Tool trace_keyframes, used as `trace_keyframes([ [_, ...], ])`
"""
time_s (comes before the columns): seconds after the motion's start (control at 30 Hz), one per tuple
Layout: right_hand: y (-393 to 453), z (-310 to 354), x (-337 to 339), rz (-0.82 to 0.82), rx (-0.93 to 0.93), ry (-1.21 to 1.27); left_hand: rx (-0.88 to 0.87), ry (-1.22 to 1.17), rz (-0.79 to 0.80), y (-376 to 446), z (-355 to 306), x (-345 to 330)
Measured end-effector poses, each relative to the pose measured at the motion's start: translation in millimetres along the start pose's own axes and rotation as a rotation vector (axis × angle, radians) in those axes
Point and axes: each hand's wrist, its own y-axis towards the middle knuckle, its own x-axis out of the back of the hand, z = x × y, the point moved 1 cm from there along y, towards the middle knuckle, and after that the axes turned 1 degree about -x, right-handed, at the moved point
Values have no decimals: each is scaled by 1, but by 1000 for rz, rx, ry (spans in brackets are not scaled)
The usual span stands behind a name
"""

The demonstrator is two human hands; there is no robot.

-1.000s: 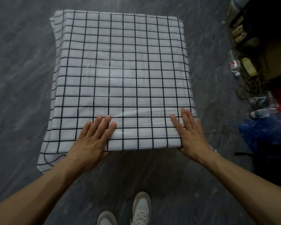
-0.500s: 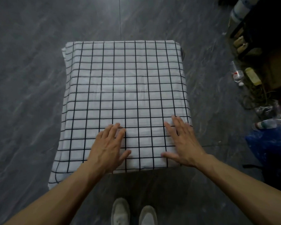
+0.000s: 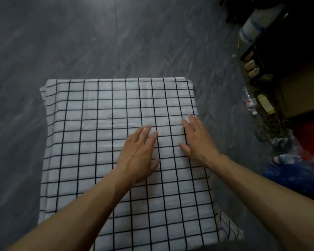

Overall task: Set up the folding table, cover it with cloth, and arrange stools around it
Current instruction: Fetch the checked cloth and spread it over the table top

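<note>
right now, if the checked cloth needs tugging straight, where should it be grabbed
Pinch the loose corner of the checked cloth that hangs off the near right of the table, coming in from the right side. There it droops free; elsewhere it lies flat, under the left hand and right hand.

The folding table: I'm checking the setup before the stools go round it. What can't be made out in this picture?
- Table top, legs: head view, hidden under the checked cloth.
- Cloth's near edge: cut off by the frame's bottom.
- Left hand, right hand: palms face down, unseen.
- Stools: none in frame.
</note>
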Motion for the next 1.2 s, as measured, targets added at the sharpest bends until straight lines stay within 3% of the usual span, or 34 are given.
trace_keyframes([
  [0.13,36,-6,6,106,-55,17,-23,7,17,48,6,14],
  [0.3,52,-13,1,165,-94,167,-97,132,260,76,22,4],
  [0.43,60,-20,6,232,-65,153,-55,145,321,83,24,5],
  [0.5,68,-22,11,238,-35,89,-50,153,306,91,16,10],
  [0.67,104,-26,22,148,-43,85,-6,84,100,138,19,36],
  [0.87,147,-29,30,171,-38,165,41,109,275,178,37,42],
  [1.2,211,-40,46,182,5,177,59,-8,245,177,44,40],
])
